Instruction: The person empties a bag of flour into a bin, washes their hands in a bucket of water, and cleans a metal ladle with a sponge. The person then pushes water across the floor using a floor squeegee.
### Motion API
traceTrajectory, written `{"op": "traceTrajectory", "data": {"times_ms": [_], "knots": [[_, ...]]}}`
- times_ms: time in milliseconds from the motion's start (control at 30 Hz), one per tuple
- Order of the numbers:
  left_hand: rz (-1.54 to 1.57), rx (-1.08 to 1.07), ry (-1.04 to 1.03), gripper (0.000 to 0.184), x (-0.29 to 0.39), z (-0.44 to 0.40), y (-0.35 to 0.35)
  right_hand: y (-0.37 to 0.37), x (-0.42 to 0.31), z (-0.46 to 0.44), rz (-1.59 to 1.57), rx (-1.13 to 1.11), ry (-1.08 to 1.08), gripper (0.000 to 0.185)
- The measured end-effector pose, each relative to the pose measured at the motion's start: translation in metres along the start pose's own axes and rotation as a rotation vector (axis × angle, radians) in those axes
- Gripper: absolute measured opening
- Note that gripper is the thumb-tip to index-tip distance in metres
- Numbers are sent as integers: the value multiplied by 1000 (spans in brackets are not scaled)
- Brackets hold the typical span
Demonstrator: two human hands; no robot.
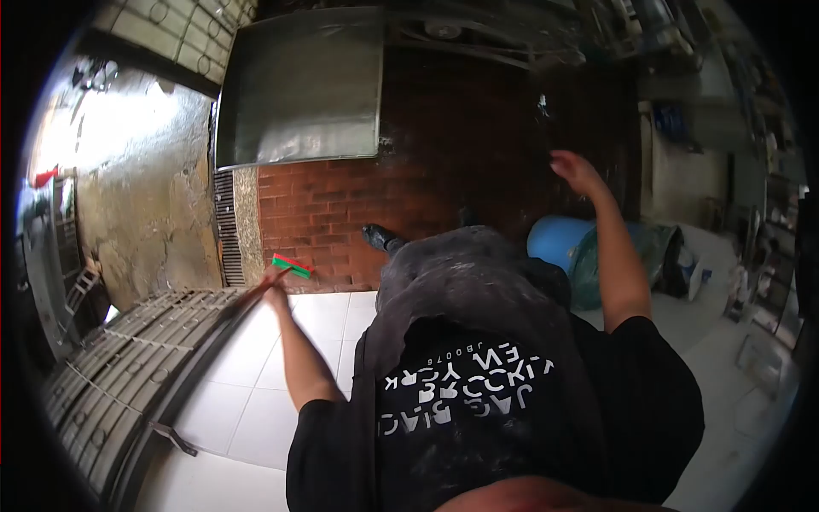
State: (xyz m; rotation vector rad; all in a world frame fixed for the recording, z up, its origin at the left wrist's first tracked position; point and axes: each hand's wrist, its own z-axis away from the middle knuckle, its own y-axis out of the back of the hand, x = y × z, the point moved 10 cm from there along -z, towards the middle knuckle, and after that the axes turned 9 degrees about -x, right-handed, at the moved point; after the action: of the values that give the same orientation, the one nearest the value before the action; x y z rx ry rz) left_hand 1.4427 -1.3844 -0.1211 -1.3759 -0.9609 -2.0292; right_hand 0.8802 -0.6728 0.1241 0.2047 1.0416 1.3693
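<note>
Both arms spread wide. Left hand is right by that red-and-green tool above the brick floor, can't tell if its fingers grip it. Right hand reaches forward, fingers loosely curled, nothing visible inside.

White tiles meet a red-brick floor that dims away from me; past a drain grating, daylight glares off wet concrete beside a barred gate. Cluttered shelves line the opposite side.
</note>
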Motion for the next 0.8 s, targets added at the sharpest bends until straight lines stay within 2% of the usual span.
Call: {"op": "traceTrajectory", "data": {"times_ms": [33, 67, 100, 133, 167, 200, 233, 267, 333, 433, 567, 600, 733, 800], "knots": [[-499, -63, 180, 31, 64, 6, -80, 8, -38, 7, -168, -8, 58, 41], [-832, -388, -191, 31, 76, 0, -167, 19, -72, 13, -337, -11, 122, 41], [-364, -563, -45, 16, 108, 20, -238, 40, -110, 32, -422, 10, 196, 44], [-338, -651, 127, 16, 179, 61, -298, 59, -139, 56, -505, 31, 278, 48], [-677, -698, -240, 20, 157, 67, -351, 75, -153, 77, -640, 49, 407, 52], [-812, -958, -280, 25, 173, 94, -419, 91, -158, 98, -768, 65, 538, 56], [-933, -1057, -291, 27, 192, 121, -467, 106, -155, 118, -888, 77, 673, 61], [-954, -1112, -299, 24, 223, 146, -509, 115, -140, 135, -880, 101, 721, 62], [-844, -1129, -375, 22, 256, 180, -583, 139, -103, 158, -863, 148, 818, 67], [-762, -1075, -404, 23, 289, 216, -670, 181, -22, 174, -1009, 26, 922, 60], [-708, -1009, -403, 30, 331, 229, -770, 243, 37, 190, -1213, 143, 891, 36], [-686, -982, -430, 32, 341, 224, -790, 255, 49, 189, -1282, 187, 824, 18], [-584, -896, -552, 30, 374, 174, -868, 295, 66, 155, -989, 66, 937, 34], [-536, -863, -553, 26, 375, 131, -901, 304, 76, 116, -987, 145, 855, 27]]}}
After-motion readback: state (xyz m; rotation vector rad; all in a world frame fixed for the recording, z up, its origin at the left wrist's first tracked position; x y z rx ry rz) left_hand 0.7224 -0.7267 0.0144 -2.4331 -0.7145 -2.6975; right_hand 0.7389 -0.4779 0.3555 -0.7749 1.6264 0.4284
